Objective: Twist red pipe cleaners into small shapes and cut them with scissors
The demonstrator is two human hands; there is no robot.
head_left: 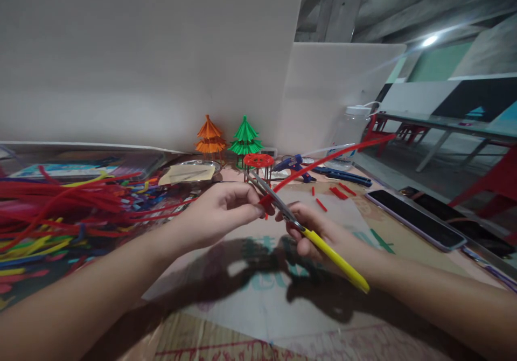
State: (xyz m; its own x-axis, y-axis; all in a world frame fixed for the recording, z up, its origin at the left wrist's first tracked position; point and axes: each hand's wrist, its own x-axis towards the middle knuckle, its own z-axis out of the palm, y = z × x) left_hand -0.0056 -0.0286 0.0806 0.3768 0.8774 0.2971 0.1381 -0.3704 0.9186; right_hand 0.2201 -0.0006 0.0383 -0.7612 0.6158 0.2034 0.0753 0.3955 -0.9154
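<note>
left hand (222, 206): thumb and fingers pinched on the near end of one red strip (323, 168).

right hand (317, 229): fingers curled about one pair of scissors (331, 254), yellow in the handle, the blades pointing up and to the left.

red strip: long and narrow, in the air over the work surface; runs from the left fingertips up and to the right, its far end free. crosses the blades just beside the left fingertips; whether it lies between them cannot be told.

step in hand, as judged: snipping a short length off the strip. the next move seems to call for a steady left pinch, the blades square to the strip and clear of the fingertips, then a squeeze of the right hand.

on the surface, right of centre: a few short red pieces (337, 193), loose.

behind the hands: one red round top on legs (258, 160); one green tiered tower (245, 136); one orange tiered tower (209, 134), to its left; one blue glue gun (294, 165).

far left: a heap of coloured strips (76, 202), mostly red, blurred.

far right: one phone (418, 219), dark screen up.
</note>
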